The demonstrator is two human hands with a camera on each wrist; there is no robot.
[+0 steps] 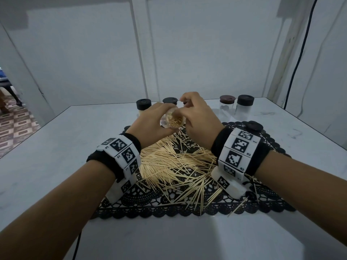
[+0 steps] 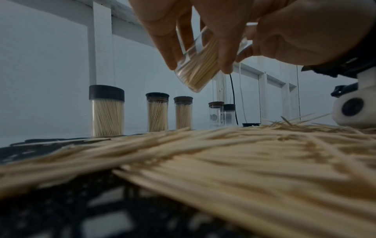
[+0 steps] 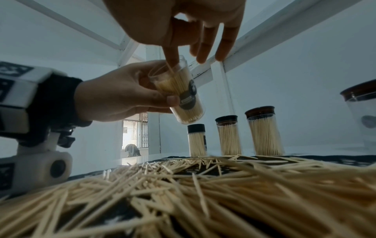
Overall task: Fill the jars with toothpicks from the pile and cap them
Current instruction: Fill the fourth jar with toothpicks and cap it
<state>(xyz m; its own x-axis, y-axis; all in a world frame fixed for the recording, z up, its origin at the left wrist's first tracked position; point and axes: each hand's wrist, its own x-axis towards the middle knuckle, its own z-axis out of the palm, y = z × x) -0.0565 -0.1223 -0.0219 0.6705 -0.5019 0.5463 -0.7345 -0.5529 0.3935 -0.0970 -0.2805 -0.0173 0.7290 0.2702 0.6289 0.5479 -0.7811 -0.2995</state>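
Right now, hands: both are up over the middle of the pile, working one jar between them.
Left hand (image 1: 150,121): fingers and thumb wrapped round the clear plastic jar of toothpicks (image 1: 172,120), holding it off the mat and tilted, mouth leaning toward the person.
Held jar: uncapped and nearly packed; from the right wrist view a dark label shows on its side (image 3: 191,95).
Right hand (image 1: 197,113): poised at the jar's mouth, thumb and forefinger pinching a thin toothpick whose lower end dips into the opening; the other fingers (image 3: 205,48) fan out loosely above.
Loose pile of pale wooden toothpicks (image 1: 174,162): spread thick across the black lace placemat (image 1: 169,207), directly under both wrists, with strays out toward the mat's near and right edges.
Filled jars: three capped clear jars stuffed with toothpicks (image 2: 157,116) stand upright in a row at the far side of the mat.
Empty jars: two capped clear jars with nothing in them (image 1: 244,107) stand further right on the white bench (image 1: 56,147), close together.
Loose cap: one round dark lid (image 1: 254,125) lies flat on the mat's far right corner, apart from any jar.
Wrist gear: white marker bands (image 1: 238,152) on black straps ride both wrists.
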